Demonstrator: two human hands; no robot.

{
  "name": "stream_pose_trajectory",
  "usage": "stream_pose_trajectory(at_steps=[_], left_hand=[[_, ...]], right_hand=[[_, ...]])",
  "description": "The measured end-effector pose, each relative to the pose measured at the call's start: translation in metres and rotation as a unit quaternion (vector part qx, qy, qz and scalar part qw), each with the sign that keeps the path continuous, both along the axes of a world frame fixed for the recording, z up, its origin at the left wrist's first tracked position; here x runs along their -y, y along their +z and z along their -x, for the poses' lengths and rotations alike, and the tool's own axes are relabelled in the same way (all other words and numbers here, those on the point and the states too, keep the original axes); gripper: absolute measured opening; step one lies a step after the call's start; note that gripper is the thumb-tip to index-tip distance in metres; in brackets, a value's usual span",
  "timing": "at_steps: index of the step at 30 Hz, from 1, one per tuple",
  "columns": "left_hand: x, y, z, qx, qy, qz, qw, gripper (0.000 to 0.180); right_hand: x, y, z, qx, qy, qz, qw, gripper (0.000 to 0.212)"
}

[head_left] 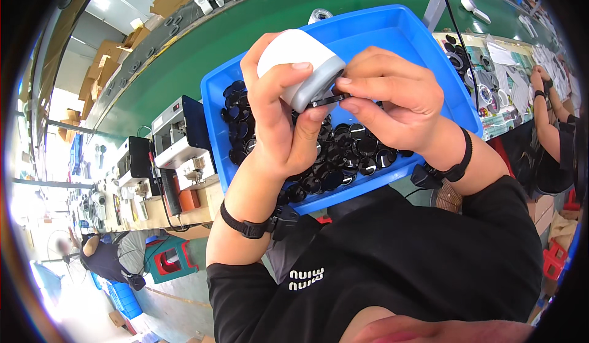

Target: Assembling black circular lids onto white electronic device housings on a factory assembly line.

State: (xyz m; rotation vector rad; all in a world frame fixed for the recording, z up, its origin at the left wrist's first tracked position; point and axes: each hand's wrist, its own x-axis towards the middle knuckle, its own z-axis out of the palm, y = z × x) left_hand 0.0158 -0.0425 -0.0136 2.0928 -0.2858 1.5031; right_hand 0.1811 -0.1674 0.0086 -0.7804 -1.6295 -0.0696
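Note:
My left hand (273, 119) is wrapped round a rounded white plastic housing (293, 50) with a grey ring at its end, held up over the bin and tilted. With thumb and forefinger, my right hand (396, 95) pinches a thin black disc-shaped part (329, 100) against the grey end of the housing. How far the disc is seated cannot be made out. Below both hands, many glossy black round caps (343, 153) lie loose in a blue plastic bin (429, 55), heaped toward its left and near side.
A green conveyor belt (178, 67) runs behind the bin, with white handheld device parts (205, 3) along its far edge. Bench machines (181, 131) stand to the left. At right, a co-worker's arms (546, 107) reach over a bench of parts. Another person (110, 257) sits at lower left.

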Motion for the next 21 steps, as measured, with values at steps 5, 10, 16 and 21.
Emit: stream_pose_trajectory(at_steps=[5, 10, 16, 21], left_hand=[[0.002, 0.002, -0.002, 0.028, 0.002, -0.027, 0.999, 0.044], [0.008, 0.003, -0.004, 0.039, -0.006, -0.020, 0.999, 0.041], [0.013, 0.002, -0.002, 0.046, -0.004, -0.015, 0.999, 0.037], [0.015, 0.004, -0.002, 0.019, -0.011, 0.011, 1.000, 0.037]], right_hand=[[0.001, -0.004, 0.001, -0.047, 0.025, -0.007, 0.999, 0.024], [0.006, -0.004, 0.002, -0.046, -0.002, -0.006, 0.999, 0.022], [0.005, -0.007, 0.002, -0.043, -0.001, -0.038, 0.998, 0.023], [-0.001, -0.008, 0.004, -0.098, 0.036, -0.012, 0.995, 0.034]])
